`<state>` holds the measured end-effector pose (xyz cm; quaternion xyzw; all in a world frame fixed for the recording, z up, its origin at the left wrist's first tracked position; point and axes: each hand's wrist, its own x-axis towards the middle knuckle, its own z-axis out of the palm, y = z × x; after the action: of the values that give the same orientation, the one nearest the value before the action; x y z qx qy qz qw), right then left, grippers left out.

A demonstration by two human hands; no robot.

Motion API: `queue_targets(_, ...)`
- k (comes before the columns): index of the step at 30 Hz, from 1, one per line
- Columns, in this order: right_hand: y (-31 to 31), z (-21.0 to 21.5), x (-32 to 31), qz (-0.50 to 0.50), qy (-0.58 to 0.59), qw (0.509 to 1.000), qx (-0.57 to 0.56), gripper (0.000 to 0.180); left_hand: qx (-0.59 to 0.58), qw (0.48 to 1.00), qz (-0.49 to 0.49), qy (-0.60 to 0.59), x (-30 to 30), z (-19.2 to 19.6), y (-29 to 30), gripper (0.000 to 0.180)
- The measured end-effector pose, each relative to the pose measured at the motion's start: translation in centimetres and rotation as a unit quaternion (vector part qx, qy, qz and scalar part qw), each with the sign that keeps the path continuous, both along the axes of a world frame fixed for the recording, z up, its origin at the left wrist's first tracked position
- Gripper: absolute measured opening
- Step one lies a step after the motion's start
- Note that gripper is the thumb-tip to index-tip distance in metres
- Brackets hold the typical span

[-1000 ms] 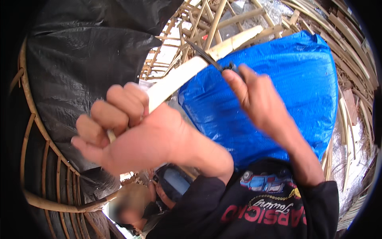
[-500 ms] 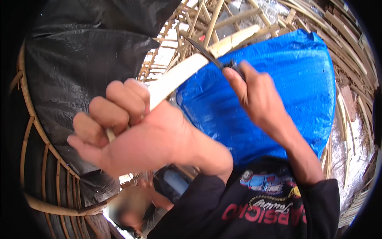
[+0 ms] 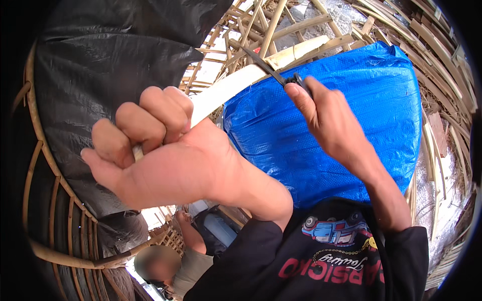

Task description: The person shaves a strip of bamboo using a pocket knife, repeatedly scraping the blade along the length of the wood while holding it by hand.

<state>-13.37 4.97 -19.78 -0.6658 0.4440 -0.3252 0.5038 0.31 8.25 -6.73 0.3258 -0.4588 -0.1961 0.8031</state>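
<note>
While the left fingers (image 3: pixel 168 113) curl closed round the strip (image 3: pixel 231 88), which stretches past them under the knife (image 3: pixel 271 71) clasped in the right fingers (image 3: pixel 300 96), too steep a cutting angle could gouge it.

The person wears a black shirt (image 3: pixel 326 292) with short black sleeves (image 3: pixel 409 261). The front bears a printed blue-and-red truck (image 3: pixel 334 232), a gold chain motif (image 3: pixel 334 249), white script (image 3: pixel 341 260) and red block lettering (image 3: pixel 326 272).
</note>
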Motion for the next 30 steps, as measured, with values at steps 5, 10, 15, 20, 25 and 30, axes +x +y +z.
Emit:
queue_targets(5, -0.4, 1.6, 0.1, 0.023, -0.016, 0.999, 0.04, 0.055, 0.005, 1.0, -0.017, -0.01, 0.3, 0.8, -1.4, 0.039)
queue_targets(10, -0.1, 5.3, -0.7, 0.049, -0.063, 0.997, 0.005, 0.049, 0.011, 0.995, -0.069, -0.07, -0.9, 3.3, -4.1, 0.037)
queue_targets(15, -3.0, 6.0, -1.2, 0.003, -0.188, 0.975, 0.119, 0.051, 0.012, 0.991, -0.064, -0.115, -0.8, 5.0, -10.2, 0.033)
queue_targets(20, -6.3, 7.6, -2.4, 0.002, -0.183, 0.951, 0.249, 0.061, -0.02, 0.993, -0.036, 0.113, -6.1, 7.0, -13.7, 0.047)
queue_targets(25, -7.0, 11.7, -1.5, -0.069, -0.277, 0.943, 0.17, 0.059, -0.012, 0.997, 0.069, 0.04, -5.1, 7.1, -17.8, 0.052)
queue_targets(30, -8.6, 9.0, 0.0, -0.015, -0.062, 0.988, 0.142, 0.07, -0.011, 0.974, 0.213, -0.079, -2.2, 6.6, -19.2, 0.055)
